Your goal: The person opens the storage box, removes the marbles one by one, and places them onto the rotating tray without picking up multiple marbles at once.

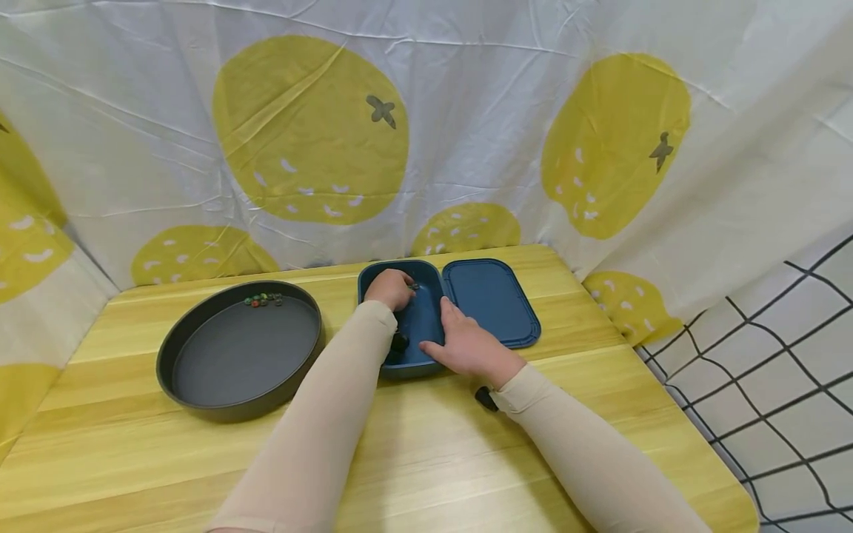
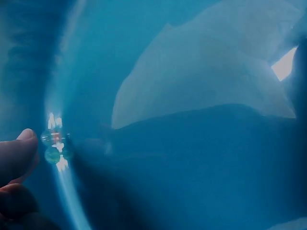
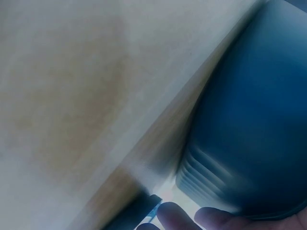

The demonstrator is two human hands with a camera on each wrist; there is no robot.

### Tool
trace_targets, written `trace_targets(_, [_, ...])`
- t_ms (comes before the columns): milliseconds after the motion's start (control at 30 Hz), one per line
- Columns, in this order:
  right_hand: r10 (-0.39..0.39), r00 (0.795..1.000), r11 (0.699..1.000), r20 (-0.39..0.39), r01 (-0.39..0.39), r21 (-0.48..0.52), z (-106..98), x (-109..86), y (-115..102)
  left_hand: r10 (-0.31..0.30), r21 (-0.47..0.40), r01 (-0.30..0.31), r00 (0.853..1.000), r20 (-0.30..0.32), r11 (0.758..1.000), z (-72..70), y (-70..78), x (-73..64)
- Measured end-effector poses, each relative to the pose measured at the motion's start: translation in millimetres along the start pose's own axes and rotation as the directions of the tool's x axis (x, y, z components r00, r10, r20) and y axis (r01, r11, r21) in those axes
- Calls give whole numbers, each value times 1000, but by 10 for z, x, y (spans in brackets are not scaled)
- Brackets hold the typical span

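My left hand (image 1: 391, 289) reaches down into a deep blue rectangular container (image 1: 418, 326). Small glass marbles (image 2: 55, 147) lie by its fingertips, along the bottom edge of the container's wall; I see no marble gripped, though the far side of the fingers is hidden. My right hand (image 1: 469, 348) holds the container's near right side, thumb over the rim and fingers along the outside. In the right wrist view, those fingertips (image 3: 175, 218) rest by the outer wall. Several colored marbles (image 1: 263, 299) sit together at the far side of a round dark pan (image 1: 243, 355).
A flat blue lid (image 1: 489, 300) lies on the wooden table (image 1: 426, 459), just right of the container. Behind hangs a white curtain (image 1: 466, 133) with yellow fruit prints. A black wire grid (image 1: 766, 370) stands along the right edge.
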State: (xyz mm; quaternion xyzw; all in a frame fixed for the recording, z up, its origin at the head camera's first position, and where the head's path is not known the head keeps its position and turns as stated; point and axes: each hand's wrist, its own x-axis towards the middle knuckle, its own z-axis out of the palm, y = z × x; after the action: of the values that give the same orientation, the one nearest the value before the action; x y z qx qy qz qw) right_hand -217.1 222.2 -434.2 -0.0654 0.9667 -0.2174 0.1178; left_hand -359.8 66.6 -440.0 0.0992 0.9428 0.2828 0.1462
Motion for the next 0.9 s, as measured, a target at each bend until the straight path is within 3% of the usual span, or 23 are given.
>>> trace_targets(167, [-3, 1000, 1000, -4, 3, -1, 13, 11, 2, -16, -11, 16, 1000, 0, 1000, 53, 15, 3])
trace_targets(533, [-17, 1000, 1000, -2, 17, -4, 19, 33, 45, 10, -17, -10, 1000, -8, 1000, 169, 107, 26])
trace_targets(900, [-23, 1000, 1000, 2, 23, 9, 21, 36, 46, -7, -38, 7, 1000, -11, 999, 191, 108, 27])
